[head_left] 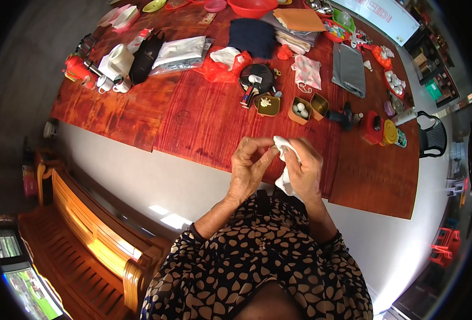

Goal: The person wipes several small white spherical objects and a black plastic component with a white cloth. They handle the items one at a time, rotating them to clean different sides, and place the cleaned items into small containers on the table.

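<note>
Over the near edge of the red-brown wooden table (204, 117), both my hands are raised close together. My right hand (306, 170) is closed on a crumpled white cloth (285, 184), which hangs down below the fingers. My left hand (249, 164) meets it with thumb and forefinger pinched at the cloth's upper edge; what lies in that pinch is too small to make out. Just beyond them stand a small box of white balls (300, 110), an open brown box (320, 105) and a box with pale small pieces (268, 105).
Farther back lie a black round case (257, 78), a red plastic bag (220, 72), folded dark cloth (251, 37) and a grey folded packet (349, 69). White mugs (121, 84) and a jug stand left. A yellow-lidded container (390, 132) is at right. A wooden bench (81, 229) stands lower left.
</note>
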{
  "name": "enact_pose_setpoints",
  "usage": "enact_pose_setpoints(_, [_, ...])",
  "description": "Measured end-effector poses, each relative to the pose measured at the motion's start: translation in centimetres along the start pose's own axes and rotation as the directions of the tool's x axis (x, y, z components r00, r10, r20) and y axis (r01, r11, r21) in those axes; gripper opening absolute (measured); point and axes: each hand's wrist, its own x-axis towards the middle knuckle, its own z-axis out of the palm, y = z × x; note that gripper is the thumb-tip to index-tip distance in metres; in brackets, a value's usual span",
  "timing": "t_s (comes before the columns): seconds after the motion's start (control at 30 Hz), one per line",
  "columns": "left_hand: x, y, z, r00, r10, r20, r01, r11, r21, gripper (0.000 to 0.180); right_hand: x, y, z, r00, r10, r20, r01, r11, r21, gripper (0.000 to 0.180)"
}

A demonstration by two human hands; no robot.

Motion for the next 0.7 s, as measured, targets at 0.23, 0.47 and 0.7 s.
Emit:
enact_pose_setpoints(0.23, [-0.1, 1.1, -0.7, 0.870, -0.362, 0.336, 0.485, 0.500, -0.717, 0.025, -0.5, 0.5, 0.7, 0.929, -0.367, -0.052, 0.353, 0.919, -0.177, 0.028])
enact_pose_setpoints(0.47, [0.2, 1.0, -0.9, 0.902, -0.412, 0.127, 0.395, 0.673, -0.626, 0.019, -1.4, 0.6, 0.0, 0.991, -0.078, -0.113, 0.094, 0.985, 0.145, 0.028])
enact_pose_setpoints(0.7, [-0.2, 1.2, 0.1, 0.927, -0.371, 0.055, 0.342, 0.776, -0.530, 0.020, 0.8, -0.1, 0.4, 0.950, -0.278, -0.146, 0.251, 0.952, -0.175, 0.031])
